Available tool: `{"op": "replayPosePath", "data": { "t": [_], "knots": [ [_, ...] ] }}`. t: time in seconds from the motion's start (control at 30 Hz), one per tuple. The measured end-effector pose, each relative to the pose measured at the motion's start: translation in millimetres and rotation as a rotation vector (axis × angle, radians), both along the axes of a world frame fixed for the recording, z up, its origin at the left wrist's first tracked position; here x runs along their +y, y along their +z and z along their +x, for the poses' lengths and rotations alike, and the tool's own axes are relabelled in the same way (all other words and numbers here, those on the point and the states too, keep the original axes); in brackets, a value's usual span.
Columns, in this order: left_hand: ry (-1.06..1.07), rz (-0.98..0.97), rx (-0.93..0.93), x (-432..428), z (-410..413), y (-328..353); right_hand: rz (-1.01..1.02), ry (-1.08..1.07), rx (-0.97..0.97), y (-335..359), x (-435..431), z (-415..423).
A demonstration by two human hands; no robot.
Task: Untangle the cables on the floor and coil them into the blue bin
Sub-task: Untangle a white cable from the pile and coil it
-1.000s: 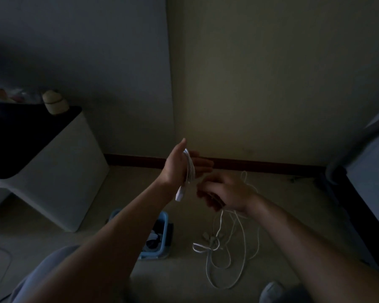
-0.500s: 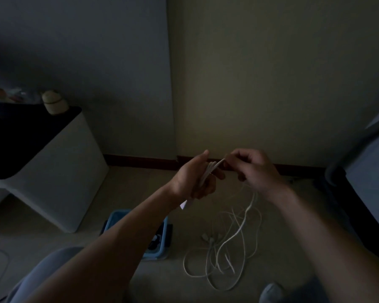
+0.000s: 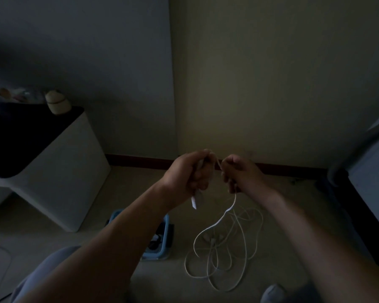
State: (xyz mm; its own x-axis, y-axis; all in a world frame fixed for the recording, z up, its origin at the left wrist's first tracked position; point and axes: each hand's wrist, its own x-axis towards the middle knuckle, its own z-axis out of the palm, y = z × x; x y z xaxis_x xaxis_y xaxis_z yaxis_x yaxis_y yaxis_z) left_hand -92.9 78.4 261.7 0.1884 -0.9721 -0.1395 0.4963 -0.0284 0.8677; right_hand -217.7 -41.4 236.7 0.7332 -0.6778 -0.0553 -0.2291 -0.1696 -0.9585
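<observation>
The room is dim. My left hand is closed around several wraps of a white cable, whose plug end sticks out below the fist. My right hand, close beside it, pinches the same cable where it arches between the two hands. From the right hand the white cable hangs down into a loose tangle of loops on the floor. The blue bin sits on the floor under my left forearm, mostly hidden, with dark items inside.
A white cabinet with a dark top stands at the left, small objects on it. A dark baseboard runs along the wall ahead. Dark furniture fills the right edge. Another thin cable lies at the far left floor.
My right hand swung up from below the left hand and over toward it, laying another turn of cable. The floor loops shifted and shrank slightly as cable was drawn up.
</observation>
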Motion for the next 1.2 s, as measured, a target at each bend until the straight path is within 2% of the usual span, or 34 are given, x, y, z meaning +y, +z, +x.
{"op": "replayPosePath", "data": {
  "t": [0.17,0.3,0.47,0.57,0.7,0.8,0.93,1.03,1.2],
  "knots": [
    [0.095,-0.056,0.163,4,8,3,0.073,0.114,0.006,-7,19,6],
    [0.205,-0.043,0.227,3,14,7,-0.072,0.232,0.064,-6,31,7],
    [0.293,0.026,0.129,1,25,4,-0.220,0.333,0.147,-4,34,3],
    [0.281,0.076,0.092,-4,25,1,-0.250,0.332,0.110,2,35,3],
    [0.244,0.168,-0.030,-10,20,-3,-0.141,0.247,0.014,9,34,2],
    [0.119,0.172,-0.216,-9,13,-9,0.000,0.147,-0.092,12,32,2],
    [-0.026,0.173,-0.364,-4,-1,-2,0.173,0.087,-0.220,18,30,2],
    [-0.150,0.135,-0.395,-2,-4,5,0.066,0.051,-0.240,16,25,1],
    [-0.141,0.148,-0.417,-1,2,-4,-0.103,-0.077,-0.225,15,10,-1]
  ]
}}
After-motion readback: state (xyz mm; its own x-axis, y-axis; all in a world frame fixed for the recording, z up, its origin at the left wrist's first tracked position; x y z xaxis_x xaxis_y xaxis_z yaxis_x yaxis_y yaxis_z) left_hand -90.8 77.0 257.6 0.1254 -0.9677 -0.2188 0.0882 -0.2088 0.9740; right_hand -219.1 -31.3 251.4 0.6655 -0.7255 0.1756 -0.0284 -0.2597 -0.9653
